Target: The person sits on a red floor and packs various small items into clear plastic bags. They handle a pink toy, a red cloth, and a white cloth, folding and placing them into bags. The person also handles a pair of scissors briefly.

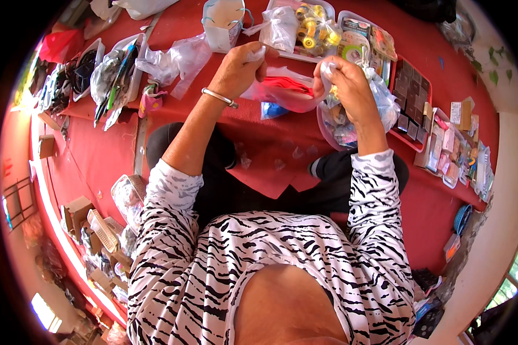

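A thin clear plastic bag (pixel 298 104) hangs stretched between my two hands, with something flat and bright red (pixel 286 84) inside it. My left hand (pixel 240 70) pinches one gathered upper corner of the bag; a silver bangle (pixel 219 98) circles that wrist. My right hand (pixel 346 87) grips the other corner, whose twisted white plastic shows between thumb and fingers. Just below the bag is a small blue packet (pixel 274 110). Behind my right wrist stands a round pink-rimmed basket (pixel 323 127) filled with bagged items.
On the red surface beyond my hands are a white basket (pixel 222 29), a tray of yellow-wheeled parts (pixel 309 39), crumpled plastic bags (pixel 185 60) and a red tray of dark square boxes (pixel 411 95). Left are bins of dark goods (pixel 121 72); right, small packages (pixel 452 150).
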Action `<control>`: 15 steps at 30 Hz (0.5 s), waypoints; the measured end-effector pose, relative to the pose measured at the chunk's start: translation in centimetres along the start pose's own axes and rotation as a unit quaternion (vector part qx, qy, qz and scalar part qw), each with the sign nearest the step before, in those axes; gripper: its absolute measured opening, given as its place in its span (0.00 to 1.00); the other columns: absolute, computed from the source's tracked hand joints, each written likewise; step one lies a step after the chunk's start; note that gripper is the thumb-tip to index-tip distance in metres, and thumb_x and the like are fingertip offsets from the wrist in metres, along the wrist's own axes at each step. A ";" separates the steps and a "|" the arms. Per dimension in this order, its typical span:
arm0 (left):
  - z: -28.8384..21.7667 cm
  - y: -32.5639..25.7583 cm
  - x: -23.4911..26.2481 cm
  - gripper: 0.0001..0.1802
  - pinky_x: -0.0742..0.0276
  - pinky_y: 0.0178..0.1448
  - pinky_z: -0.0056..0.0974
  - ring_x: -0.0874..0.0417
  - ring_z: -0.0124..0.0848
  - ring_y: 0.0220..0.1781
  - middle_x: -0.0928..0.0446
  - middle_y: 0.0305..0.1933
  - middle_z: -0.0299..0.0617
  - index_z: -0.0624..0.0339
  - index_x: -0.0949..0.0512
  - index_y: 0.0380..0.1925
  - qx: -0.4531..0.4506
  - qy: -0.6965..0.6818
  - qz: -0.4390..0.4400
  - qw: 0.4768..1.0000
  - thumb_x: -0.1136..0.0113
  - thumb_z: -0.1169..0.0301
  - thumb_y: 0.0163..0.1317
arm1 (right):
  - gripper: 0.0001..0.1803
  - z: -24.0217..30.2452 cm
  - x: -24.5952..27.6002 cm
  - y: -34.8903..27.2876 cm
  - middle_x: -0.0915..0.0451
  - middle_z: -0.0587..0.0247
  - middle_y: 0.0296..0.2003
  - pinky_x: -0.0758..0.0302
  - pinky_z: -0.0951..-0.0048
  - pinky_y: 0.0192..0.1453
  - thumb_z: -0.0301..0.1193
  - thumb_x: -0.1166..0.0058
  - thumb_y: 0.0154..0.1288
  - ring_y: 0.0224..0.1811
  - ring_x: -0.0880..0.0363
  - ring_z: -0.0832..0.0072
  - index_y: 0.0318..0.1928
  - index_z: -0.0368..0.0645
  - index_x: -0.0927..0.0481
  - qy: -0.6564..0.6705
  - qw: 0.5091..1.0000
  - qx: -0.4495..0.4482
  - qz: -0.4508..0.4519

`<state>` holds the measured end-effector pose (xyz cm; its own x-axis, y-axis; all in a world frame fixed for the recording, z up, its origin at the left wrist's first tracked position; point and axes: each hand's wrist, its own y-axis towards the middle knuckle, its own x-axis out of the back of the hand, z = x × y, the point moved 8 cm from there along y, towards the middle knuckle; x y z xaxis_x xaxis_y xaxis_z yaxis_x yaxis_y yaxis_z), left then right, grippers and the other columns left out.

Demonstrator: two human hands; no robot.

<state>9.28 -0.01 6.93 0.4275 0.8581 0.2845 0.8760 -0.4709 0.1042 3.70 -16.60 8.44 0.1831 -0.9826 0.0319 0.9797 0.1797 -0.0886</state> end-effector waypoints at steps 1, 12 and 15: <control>0.1 -0.1 -0.1 0.14 0.37 0.29 0.26 0.34 0.21 0.21 0.34 0.18 0.30 0.66 0.24 0.38 0.007 -0.030 -0.002 1.000 0.59 0.71 0.65 | 0.10 -0.4 0.4 0.4 0.25 0.65 0.25 0.29 0.77 0.38 0.30 0.58 0.64 0.28 0.27 0.79 0.32 0.36 0.26 -0.043 0.999 0.002 -0.021; -0.7 -1.3 -5.7 0.12 0.42 0.24 0.23 0.36 0.16 0.23 0.34 0.23 0.26 0.60 0.25 0.38 0.082 -0.104 0.204 0.970 0.45 0.69 0.54 | 0.10 -0.6 -0.8 0.9 0.29 0.45 0.18 0.33 0.63 0.26 0.29 0.51 0.51 0.22 0.26 0.55 0.22 0.33 0.28 -0.168 0.968 0.125 -0.137; -0.8 -1.5 -5.6 0.07 0.42 0.23 0.24 0.36 0.16 0.23 0.33 0.22 0.27 0.60 0.25 0.30 0.035 -0.016 0.187 0.982 0.43 0.68 0.55 | 0.07 0.7 -2.3 0.2 0.26 0.48 0.19 0.29 0.65 0.27 0.26 0.52 0.50 0.22 0.24 0.59 0.26 0.34 0.24 -0.148 0.966 0.154 -0.148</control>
<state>5.34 -4.27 5.95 0.7285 0.6340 0.2596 0.6688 -0.7403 -0.0689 3.55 -14.31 9.04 -0.1381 -0.9444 0.2984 0.9620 -0.0563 0.2672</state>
